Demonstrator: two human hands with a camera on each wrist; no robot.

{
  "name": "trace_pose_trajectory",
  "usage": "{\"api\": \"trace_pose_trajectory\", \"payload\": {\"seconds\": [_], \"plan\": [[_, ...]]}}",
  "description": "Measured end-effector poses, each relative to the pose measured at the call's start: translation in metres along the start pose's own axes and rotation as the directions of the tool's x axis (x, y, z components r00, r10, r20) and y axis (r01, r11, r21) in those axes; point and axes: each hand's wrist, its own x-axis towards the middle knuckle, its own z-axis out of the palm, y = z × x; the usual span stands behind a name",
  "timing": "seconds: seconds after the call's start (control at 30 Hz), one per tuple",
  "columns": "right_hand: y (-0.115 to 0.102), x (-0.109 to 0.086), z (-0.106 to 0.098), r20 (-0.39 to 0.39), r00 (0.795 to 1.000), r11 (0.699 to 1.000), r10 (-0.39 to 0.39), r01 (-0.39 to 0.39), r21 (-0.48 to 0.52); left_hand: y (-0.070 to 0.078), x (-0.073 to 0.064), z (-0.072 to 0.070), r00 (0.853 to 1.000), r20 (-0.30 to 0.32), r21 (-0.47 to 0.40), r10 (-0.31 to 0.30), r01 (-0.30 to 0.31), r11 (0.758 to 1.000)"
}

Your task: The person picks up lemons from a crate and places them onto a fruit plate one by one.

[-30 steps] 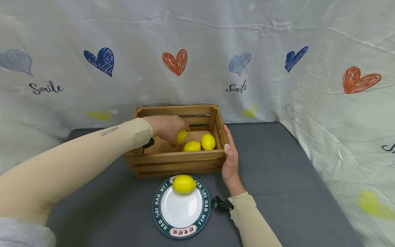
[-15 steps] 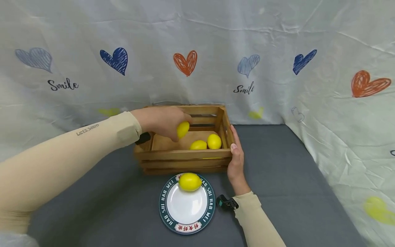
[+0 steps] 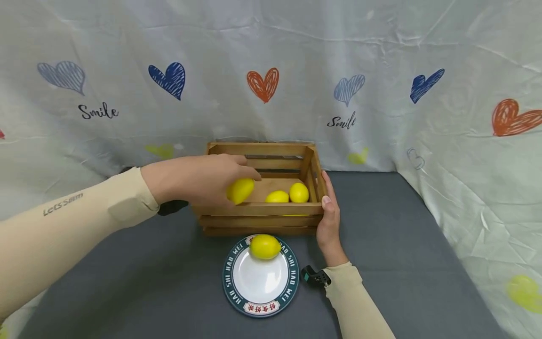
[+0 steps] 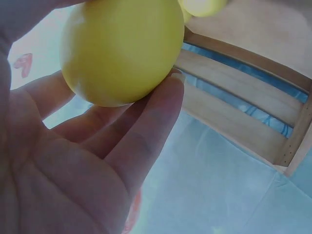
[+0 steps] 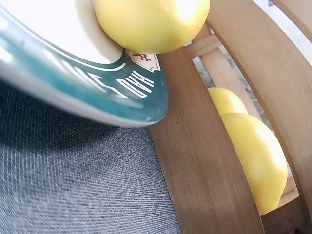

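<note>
My left hand [image 3: 199, 179] holds a yellow lemon [image 3: 240, 190] between its thumb and fingers, above the front left part of a slatted wooden crate [image 3: 258, 209]. Up close in the left wrist view, the fingertips press on that lemon [image 4: 122, 53]. Two more lemons show inside the crate, one [image 3: 277, 197] beside the other [image 3: 298, 192], near its right end. My right hand [image 3: 330, 223] rests against the crate's right side, its thumb at the front corner. In front of the crate lies a white plate [image 3: 259, 280] with a green lettered rim, bearing one lemon [image 3: 265, 246].
A dark grey cloth [image 3: 394, 263] covers the table. Behind and to the right hangs a pale curtain [image 3: 296, 42] printed with hearts and words, close to the crate's back. The plate's far rim lies close to the crate's front slats.
My left hand has lifted the lemon from inside the crate and brought it left and towards me, over the front edge. My right hand keeps its place on the crate. The head view has shifted slightly.
</note>
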Motion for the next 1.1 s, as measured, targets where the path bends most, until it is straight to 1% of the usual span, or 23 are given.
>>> {"api": "trace_pose_trajectory", "payload": {"seconds": [0.13,0.23,0.3,0.47,0.53,0.63,0.8,0.97,1.1], "plan": [[0.001,0.0,0.0,-0.002,1.0,1.0,-0.002,0.002,-0.004,0.01,-0.014,0.007,0.999,0.019,-0.016,0.027,-0.027,1.0],[0.001,0.0,-0.001,-0.006,1.0,1.0,-0.009,0.009,-0.001,0.016,-0.019,0.017,0.997,0.064,-0.04,0.033,-0.031,0.999],[0.002,0.001,-0.002,-0.011,1.0,1.0,-0.012,0.012,-0.001,0.018,-0.019,0.027,0.994,0.096,-0.061,0.045,-0.039,0.997],[0.003,0.001,-0.006,-0.015,1.0,1.0,-0.014,0.014,-0.001,0.017,-0.016,0.06,0.985,0.148,-0.09,0.089,-0.077,0.993],[0.004,0.001,-0.007,-0.015,1.0,1.0,-0.011,0.011,-0.01,0.016,-0.013,0.074,0.982,0.165,-0.098,0.088,-0.073,0.992],[0.003,0.001,-0.007,-0.015,1.0,1.0,-0.007,0.007,-0.018,0.015,-0.009,0.088,0.979,0.192,-0.111,0.07,-0.049,0.993],[0.002,0.0,-0.004,-0.007,1.0,1.0,-0.002,0.002,-0.013,0.016,-0.006,0.107,0.972,0.227,-0.125,0.058,-0.03,0.992],[0.0,0.0,-0.001,-0.002,1.0,1.0,0.004,-0.004,-0.019,0.018,-0.005,0.123,0.963,0.266,-0.139,0.051,-0.014,0.99],[-0.001,0.001,0.0,0.0,1.0,1.0,-0.003,0.003,-0.021,0.02,-0.006,0.133,0.955,0.293,-0.127,0.039,-0.002,0.992]]}}
